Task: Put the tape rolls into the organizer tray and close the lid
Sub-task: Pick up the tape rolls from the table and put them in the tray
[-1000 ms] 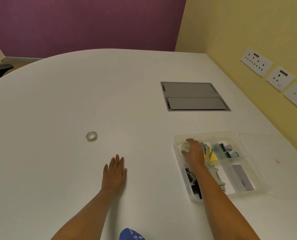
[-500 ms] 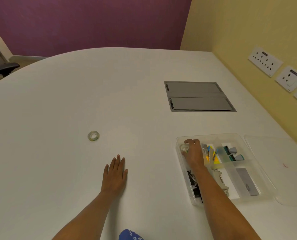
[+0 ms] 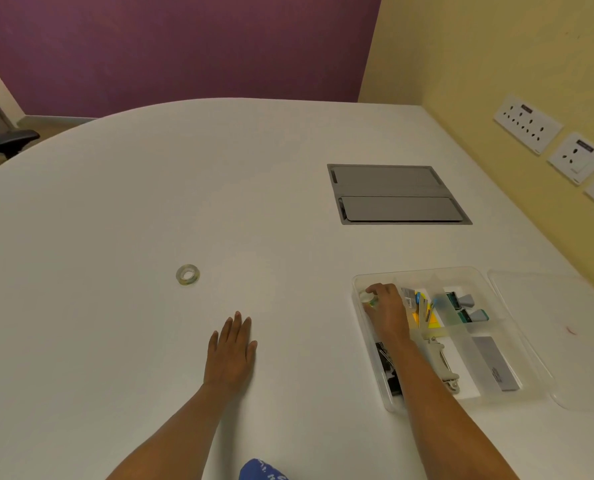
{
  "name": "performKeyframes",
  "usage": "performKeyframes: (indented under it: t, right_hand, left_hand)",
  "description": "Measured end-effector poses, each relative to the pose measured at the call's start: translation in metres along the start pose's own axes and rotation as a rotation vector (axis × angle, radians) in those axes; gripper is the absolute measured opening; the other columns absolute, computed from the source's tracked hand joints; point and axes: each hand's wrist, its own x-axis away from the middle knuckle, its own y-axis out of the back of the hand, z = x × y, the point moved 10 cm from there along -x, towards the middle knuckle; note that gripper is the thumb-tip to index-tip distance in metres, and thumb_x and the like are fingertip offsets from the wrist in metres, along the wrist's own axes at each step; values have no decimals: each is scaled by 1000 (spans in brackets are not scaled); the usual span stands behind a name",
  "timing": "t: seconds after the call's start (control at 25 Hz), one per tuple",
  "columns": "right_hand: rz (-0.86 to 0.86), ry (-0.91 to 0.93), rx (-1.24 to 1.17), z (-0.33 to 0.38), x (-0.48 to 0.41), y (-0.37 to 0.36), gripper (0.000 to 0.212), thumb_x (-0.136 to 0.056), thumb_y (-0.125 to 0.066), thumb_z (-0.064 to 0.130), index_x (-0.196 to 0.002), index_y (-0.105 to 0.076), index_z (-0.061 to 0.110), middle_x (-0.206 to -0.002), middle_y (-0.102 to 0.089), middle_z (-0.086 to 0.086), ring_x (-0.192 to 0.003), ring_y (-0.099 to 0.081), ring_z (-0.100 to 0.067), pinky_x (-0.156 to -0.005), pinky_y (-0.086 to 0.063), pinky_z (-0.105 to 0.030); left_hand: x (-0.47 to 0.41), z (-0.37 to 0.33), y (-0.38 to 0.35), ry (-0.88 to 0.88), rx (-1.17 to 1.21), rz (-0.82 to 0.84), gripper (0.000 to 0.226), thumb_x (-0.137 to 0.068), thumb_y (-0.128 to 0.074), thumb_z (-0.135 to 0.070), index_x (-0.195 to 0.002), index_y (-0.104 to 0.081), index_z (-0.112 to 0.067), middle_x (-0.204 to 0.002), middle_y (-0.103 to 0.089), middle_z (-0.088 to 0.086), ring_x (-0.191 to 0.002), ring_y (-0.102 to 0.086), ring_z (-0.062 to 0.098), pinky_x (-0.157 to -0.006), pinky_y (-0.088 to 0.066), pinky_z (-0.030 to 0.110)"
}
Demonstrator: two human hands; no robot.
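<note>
Your right hand [image 3: 389,311] reaches into the far-left compartment of the clear organizer tray [image 3: 368,341], fingers curled down around a small tape roll [image 3: 367,299] that peeks out at your fingertips, close to the tray's left wall. Whether that roll already rests on the tray floor you cannot tell from this angle. Your forearm crosses the near-left compartment, partly covering the black binder clips [image 3: 387,367] lying there.

Your left hand [image 3: 233,351] lies flat on the white worktop [image 3: 115,220], palm down, fingers spread and holding nothing. A second tape roll [image 3: 187,274] lies flat on the worktop, beyond and to the left of that hand, apart from it and well away from the tray.

To the right of your right hand, inside the tray, sit yellow sticky notes [image 3: 423,317], a few highlighters [image 3: 468,308], a pale stapler-like tool [image 3: 442,365] and a grey flat block [image 3: 494,363], each in its own section. The clear lid [image 3: 565,341] lies flat on the worktop just beside the tray's right edge, so the tray is uncovered. A grey hatch panel [image 3: 395,195] is set into the worktop farther back.
</note>
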Motion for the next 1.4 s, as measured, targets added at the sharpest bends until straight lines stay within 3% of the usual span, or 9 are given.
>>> performKeyframes:
  t: [0.28, 0.44, 0.56, 0.68, 0.8, 1.04, 1.4]
  right_hand:
    - [-8, -1, -6, -1, 2, 3, 29, -79, -70, -7, -107, -63, -1, -110, -59, -18, -106, -58, -30, -87, -48, -33]
    - [-233, -14, -87, 14, 10, 27, 24, -84, -66, -6, -107, -64, 0, -108, -61, -18, -102, -59, -32, -87, -49, -35]
    - [-271, 50, -117, 46, 20, 22, 22, -85, -66, -1, -107, -64, 5, -108, -63, -13, -103, -57, -27, -86, -41, -21]
    - [-185, 121, -122, 80, 30, -3, 19, -89, -64, 5, -108, -64, 9, -109, -63, -8, -107, -53, -21, -82, -29, -7]
    - [-79, 181, -113, 115, 39, -37, 19, -92, -61, 9, -110, -63, 11, -114, -61, -5, -112, -50, -19, -81, -30, -7]
    - [127, 306, 1, 189, 52, -113, 24, -95, -56, 14, -119, -59, 13, -124, -57, -3, -120, -47, -17, -86, -48, -23]
    - [323, 337, 186, 276, 42, -211, 39, -98, -51, 21, -136, -45, 16, -140, -43, -5, -130, -39, -20, -95, -48, -31]
  left_hand:
    - [-1, 1, -2, -8, 21, 1, 54, -104, -21, -35, -153, -3, -22, -163, 6, 0, -151, 3, 16, -123, -2, 38]
    - [-2, 2, -1, -21, 32, -2, 54, -104, -22, -34, -153, -4, -22, -163, 5, 0, -151, 2, 16, -123, -2, 38]
    - [-1, 4, -1, -37, 41, -6, 54, -104, -22, -33, -153, -4, -21, -163, 6, 0, -151, 3, 16, -123, -2, 36]
    - [0, 13, 1, -29, 31, -10, 53, -104, -21, -33, -153, -4, -22, -163, 7, 0, -151, 4, 16, -123, -1, 37]
    - [2, 28, 6, -13, 20, -15, 53, -104, -20, -33, -153, -3, -22, -163, 8, 0, -151, 4, 16, -124, -1, 37]
    - [2, 79, 23, 12, 18, -44, 53, -104, -18, -34, -153, -2, -23, -163, 7, -1, -151, 4, 16, -123, 0, 35]
    - [-21, 165, 53, 17, 33, -75, 53, -103, -20, -37, -153, -5, -25, -163, 5, -3, -151, 4, 15, -122, 2, 34]
